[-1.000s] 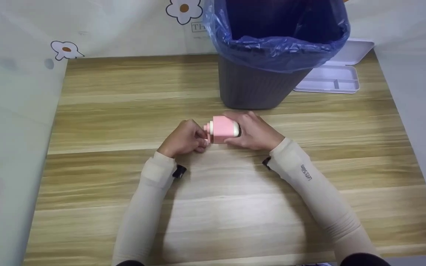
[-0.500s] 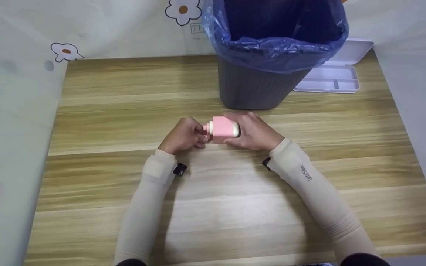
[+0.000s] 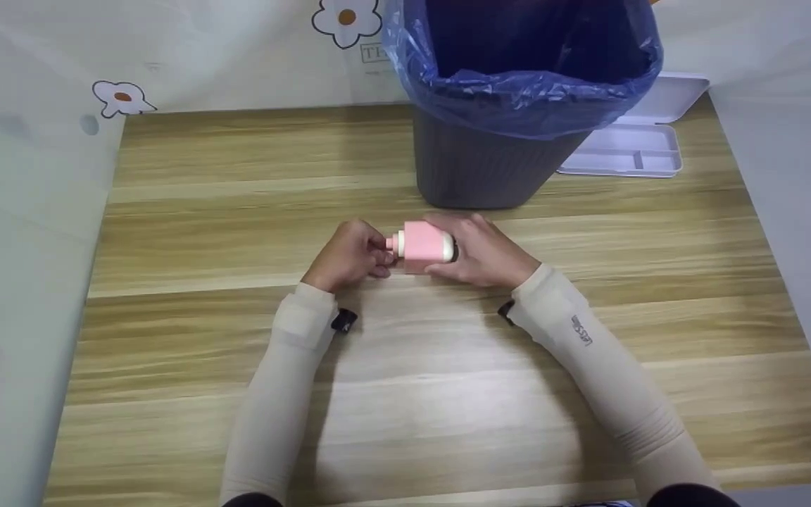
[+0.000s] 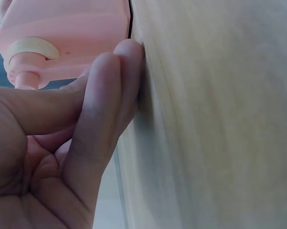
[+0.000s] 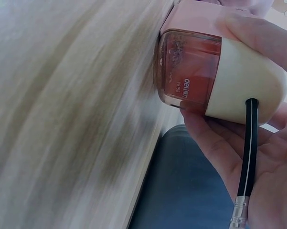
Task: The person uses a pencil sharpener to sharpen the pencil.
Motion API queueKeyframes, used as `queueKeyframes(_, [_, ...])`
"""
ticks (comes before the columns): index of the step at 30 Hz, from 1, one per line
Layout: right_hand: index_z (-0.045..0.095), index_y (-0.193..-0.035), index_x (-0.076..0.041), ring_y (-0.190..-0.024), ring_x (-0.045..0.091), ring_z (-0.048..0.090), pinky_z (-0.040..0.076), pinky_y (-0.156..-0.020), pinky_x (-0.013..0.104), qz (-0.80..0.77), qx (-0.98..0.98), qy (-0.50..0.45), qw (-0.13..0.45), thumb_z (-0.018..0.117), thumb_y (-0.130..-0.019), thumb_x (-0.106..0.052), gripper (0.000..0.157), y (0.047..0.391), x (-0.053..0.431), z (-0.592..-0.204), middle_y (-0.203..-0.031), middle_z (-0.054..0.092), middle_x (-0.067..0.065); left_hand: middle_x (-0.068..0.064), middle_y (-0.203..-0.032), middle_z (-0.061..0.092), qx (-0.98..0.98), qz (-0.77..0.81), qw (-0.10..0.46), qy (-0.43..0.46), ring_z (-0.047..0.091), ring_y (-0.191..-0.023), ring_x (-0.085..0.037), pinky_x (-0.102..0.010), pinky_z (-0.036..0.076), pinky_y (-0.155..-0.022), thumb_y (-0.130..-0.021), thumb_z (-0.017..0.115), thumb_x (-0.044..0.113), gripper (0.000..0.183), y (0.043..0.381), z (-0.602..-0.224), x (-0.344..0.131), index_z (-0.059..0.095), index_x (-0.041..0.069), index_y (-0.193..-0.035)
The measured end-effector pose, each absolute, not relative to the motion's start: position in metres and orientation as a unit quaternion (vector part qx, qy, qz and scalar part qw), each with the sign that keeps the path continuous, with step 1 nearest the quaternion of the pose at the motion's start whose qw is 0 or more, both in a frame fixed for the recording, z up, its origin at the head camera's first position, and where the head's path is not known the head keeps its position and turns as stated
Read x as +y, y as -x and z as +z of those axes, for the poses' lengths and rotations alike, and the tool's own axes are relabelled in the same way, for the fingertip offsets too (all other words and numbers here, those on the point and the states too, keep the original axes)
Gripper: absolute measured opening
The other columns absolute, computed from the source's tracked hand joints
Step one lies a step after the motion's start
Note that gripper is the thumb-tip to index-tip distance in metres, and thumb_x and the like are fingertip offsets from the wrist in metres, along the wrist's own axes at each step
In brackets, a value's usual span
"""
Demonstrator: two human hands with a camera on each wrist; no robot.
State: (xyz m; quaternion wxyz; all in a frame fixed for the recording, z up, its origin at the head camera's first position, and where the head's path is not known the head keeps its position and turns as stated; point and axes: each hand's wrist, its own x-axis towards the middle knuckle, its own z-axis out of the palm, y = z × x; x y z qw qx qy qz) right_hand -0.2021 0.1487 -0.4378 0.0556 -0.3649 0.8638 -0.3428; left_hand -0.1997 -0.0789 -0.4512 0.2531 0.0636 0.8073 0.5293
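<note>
Head camera shows me both hands meeting at the middle of the wooden worktop [image 3: 187, 211], just in front of a dark bin [image 3: 479, 165] lined with a blue bag [image 3: 518, 98]. Between the hands lies a pink pencil sharpener [image 3: 421, 244], on its side and touching the worktop. My right hand [image 3: 484, 250] is curled around its right end, and in the right wrist view I see the fingers wrapped on the cream cap and the clear reddish chamber of the sharpener [image 5: 200, 71]; a thin black pencil [image 5: 247, 157] with a metal end goes into the cream cap and lies across the palm. My left hand [image 3: 350, 257] is at the left end of the sharpener, with the fingers bent. From the left wrist view the fingertips [image 4: 129, 62] press against the pink body [image 4: 67, 28], close below the ribbed cream ring and the small pink knob, so this hand is pinching the sharpener at that end. Behind the bin, to the right, a pale tray [image 3: 631, 151] with compartments rests on the worktop, partly hidden by the bin. White cloth with flower prints [image 3: 122, 97] hangs at the back.
</note>
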Motion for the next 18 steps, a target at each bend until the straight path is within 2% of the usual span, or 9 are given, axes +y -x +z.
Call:
queueKeyframes(4, [0.055,-0.117,-0.012,-0.081,0.013,0.056,0.046,-0.068,0.03,-0.337,0.867,0.364,0.055,0.08,-0.069,-0.024,0.056,0.202,0.148,-0.437,-0.095,0.061,-0.003,-0.019,-0.083,0.067,0.812,0.526,0.244,-0.065,0.067,-0.067,-0.024,-0.029,0.054,-0.059,-0.08,0.056,-0.016,0.014,0.202,-0.452,-0.078,0.067,-0.012,-0.088])
queueKeyframes(10, [0.056,-0.117,-0.01,-0.083,0.013,0.056,0.046,-0.07,0.03,-0.332,0.87,0.361,0.053,0.079,-0.071,-0.025,0.053,0.202,0.146,-0.438,-0.096,0.061,-0.003,-0.02,-0.088,0.066,0.844,0.494,0.194,-0.08,0.067,-0.067,-0.023,-0.027,0.054,-0.058,-0.074,0.047,-0.022,0.027,0.21,-0.45,-0.076,0.067,-0.012,-0.09])
queueKeyframes(18, [0.056,-0.118,-0.008,-0.082,0.015,0.056,0.047,-0.07,0.031,-0.327,0.873,0.357,0.055,0.079,-0.07,-0.026,0.056,0.201,0.148,-0.438,-0.097,0.062,0.0,-0.009,-0.085,0.069,0.896,0.417,0.102,-0.11,0.062,-0.079,-0.018,-0.031,0.049,-0.075,-0.079,0.061,-0.006,0.015,0.219,-0.44,-0.075,0.073,0.0,-0.084])
